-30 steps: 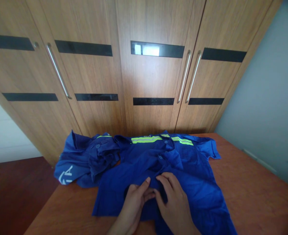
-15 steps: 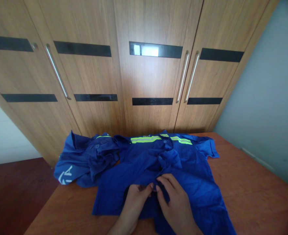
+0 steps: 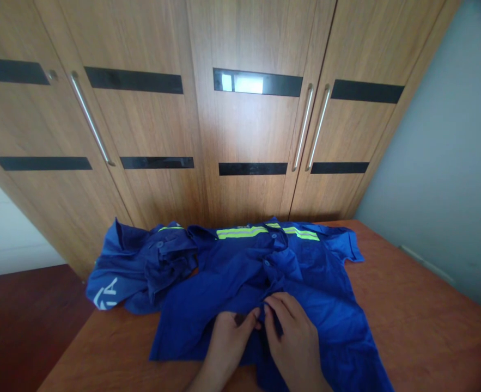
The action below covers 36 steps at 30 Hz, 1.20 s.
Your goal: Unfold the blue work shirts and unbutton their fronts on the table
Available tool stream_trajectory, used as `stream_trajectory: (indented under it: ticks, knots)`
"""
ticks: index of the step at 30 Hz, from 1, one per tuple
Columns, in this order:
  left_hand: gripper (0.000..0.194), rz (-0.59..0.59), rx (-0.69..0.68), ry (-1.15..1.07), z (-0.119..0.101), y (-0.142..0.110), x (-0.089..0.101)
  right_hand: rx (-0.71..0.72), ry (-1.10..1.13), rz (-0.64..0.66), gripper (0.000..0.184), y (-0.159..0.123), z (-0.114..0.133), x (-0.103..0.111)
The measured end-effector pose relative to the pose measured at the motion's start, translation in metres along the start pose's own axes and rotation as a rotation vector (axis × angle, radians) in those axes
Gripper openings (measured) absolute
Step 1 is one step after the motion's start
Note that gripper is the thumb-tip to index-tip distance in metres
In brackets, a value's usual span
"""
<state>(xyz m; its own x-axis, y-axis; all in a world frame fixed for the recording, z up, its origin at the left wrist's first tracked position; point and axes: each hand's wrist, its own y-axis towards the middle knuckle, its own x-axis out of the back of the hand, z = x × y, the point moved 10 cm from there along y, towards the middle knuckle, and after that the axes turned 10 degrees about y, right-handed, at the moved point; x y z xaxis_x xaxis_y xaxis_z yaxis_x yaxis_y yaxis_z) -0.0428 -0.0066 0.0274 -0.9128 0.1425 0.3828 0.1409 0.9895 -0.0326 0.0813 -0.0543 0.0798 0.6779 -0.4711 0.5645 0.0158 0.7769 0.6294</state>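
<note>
A blue work shirt (image 3: 314,283) with yellow-green reflective stripes lies spread on the brown table (image 3: 420,321), collar towards the wardrobe. My left hand (image 3: 227,343) and my right hand (image 3: 295,337) meet at the shirt's front opening, below a blue button. Both pinch the fabric edges there, fingertips nearly touching. A second blue garment (image 3: 138,267) lies bunched up at the table's far left corner, white lettering showing on it.
A wooden wardrobe (image 3: 240,125) with long metal handles stands right behind the table. A grey wall (image 3: 448,163) rises on the right. Dark red floor (image 3: 23,316) shows to the left of the table.
My hands have closed together on the shirt's front, fingers curling from lying flat into a pinch. The view has shifted slightly.
</note>
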Motion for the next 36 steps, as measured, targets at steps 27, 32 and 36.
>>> stream_trajectory:
  ticks: [27, 32, 36]
  knots:
    - [0.019, -0.054, -0.164, 0.187, -0.013, -0.001, 0.01, -0.316, 0.831, 0.49, 0.028, -0.004, 0.012, -0.028]
    - [0.027, -0.115, -0.076, 0.221, -0.005, 0.001, 0.022, -0.509, 0.883, 0.293, 0.029, -0.012, -0.037, -0.005]
    - [0.029, -0.155, -0.046, 0.196, -0.005, 0.0, 0.04, -0.678, 0.884, -0.047, 0.031, -0.021, -0.103, 0.041]
